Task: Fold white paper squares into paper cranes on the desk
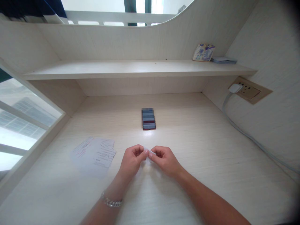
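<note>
Both hands meet over the middle of the desk (199, 187), pinching a small piece of white paper (147, 158) between them. My left hand (133, 158) has its thumb and curled fingers closed on the paper's left side. On the right side, my right hand (166, 158) grips it the same way, thumb tips nearly touching. Most of the paper is hidden by the fingers, so its full shape cannot be made out. Left of my left hand lie several printed paper sheets (98, 153), fanned and overlapping. Beyond the hands is a phone (148, 118), its screen blurred.
A shelf (117, 67) spans the back, holding a patterned packet (203, 52) and a flat stack (223, 60) at its right end. On the right wall, a white plug (235, 88) sits in a socket panel (254, 90); its grey cable (253, 142) runs down the right side.
</note>
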`<move>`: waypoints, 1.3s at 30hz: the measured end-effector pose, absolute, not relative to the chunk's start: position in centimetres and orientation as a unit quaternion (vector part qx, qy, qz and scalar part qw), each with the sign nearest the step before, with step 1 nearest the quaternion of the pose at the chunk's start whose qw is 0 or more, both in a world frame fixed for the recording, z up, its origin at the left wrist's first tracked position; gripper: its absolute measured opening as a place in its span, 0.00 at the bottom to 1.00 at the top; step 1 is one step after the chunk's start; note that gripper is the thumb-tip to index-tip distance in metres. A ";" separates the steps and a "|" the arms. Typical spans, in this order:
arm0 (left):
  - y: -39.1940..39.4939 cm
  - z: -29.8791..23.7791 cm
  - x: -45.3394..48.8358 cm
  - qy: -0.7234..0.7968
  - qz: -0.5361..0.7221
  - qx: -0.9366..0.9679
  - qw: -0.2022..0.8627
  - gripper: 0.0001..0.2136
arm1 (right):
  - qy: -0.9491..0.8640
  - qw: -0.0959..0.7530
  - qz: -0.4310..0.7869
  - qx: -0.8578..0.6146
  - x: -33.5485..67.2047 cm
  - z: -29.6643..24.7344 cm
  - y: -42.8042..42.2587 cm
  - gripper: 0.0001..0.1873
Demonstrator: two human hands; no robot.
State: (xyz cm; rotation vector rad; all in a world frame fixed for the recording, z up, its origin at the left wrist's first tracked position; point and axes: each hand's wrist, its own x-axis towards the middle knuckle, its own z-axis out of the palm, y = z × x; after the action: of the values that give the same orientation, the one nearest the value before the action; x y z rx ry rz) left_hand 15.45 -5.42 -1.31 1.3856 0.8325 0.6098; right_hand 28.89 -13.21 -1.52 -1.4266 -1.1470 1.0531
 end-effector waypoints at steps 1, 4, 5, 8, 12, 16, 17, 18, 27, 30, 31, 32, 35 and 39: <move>-5.5 -1.3 15.4 0.361 0.269 0.608 0.655 0.10 | -0.469 0.497 0.441 -0.582 28.9 -1.4 -13.2 0.13; -5.6 -1.1 15.5 0.350 0.272 0.594 0.671 0.09 | -0.456 0.512 0.462 -0.563 29.0 -1.2 -13.3 0.12; -5.7 -1.0 15.6 0.349 0.277 0.590 0.673 0.09 | -0.453 0.516 0.467 -0.557 29.1 -1.2 -13.3 0.12; -5.9 -0.7 15.8 0.352 0.296 0.588 0.665 0.08 | -0.445 0.526 0.475 -0.547 29.3 -1.3 -13.2 0.11; -5.9 -0.7 15.9 0.351 0.310 0.601 0.647 0.08 | -0.437 0.523 0.486 -0.547 29.3 -1.5 -13.1 0.11; -5.8 -0.8 15.7 0.350 0.309 0.611 0.639 0.07 | -0.432 0.509 0.495 -0.556 29.1 -1.5 -13.1 0.11; -5.7 -0.9 15.7 0.351 0.307 0.613 0.638 0.07 | -0.434 0.505 0.496 -0.558 29.1 -1.5 -13.1 0.11; -5.7 -0.9 15.6 0.351 0.303 0.614 0.639 0.07 | -0.437 0.503 0.494 -0.558 29.0 -1.5 -13.1 0.11; -5.3 -1.6 15.5 0.340 0.303 0.594 0.663 0.08 | -0.421 0.506 0.512 -0.552 29.2 -1.7 -13.1 0.09; -5.3 -1.5 15.5 0.344 0.289 0.614 0.648 0.09 | -0.404 0.508 0.516 -0.559 29.3 -1.8 -13.0 0.10; -5.3 -1.4 15.6 0.348 0.284 0.623 0.641 0.09 | -0.406 0.506 0.514 -0.561 29.4 -1.9 -13.0 0.10; -5.3 -1.3 15.6 0.351 0.281 0.632 0.631 0.09 | -0.412 0.502 0.513 -0.561 29.4 -1.9 -13.1 0.10; -5.4 -1.1 15.6 0.364 0.285 0.655 0.598 0.09 | -0.437 0.491 0.509 -0.556 29.4 -1.9 -13.1 0.13; -5.5 -1.2 15.7 0.373 0.279 0.664 0.585 0.09 | -0.463 0.495 0.468 -0.567 29.3 -1.8 -13.1 0.15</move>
State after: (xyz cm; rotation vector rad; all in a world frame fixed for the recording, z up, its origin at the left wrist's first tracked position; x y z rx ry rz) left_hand 15.70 -5.54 -1.19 1.5477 0.8691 0.6518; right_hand 29.33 -13.13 -1.81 -1.3745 -1.1235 1.1339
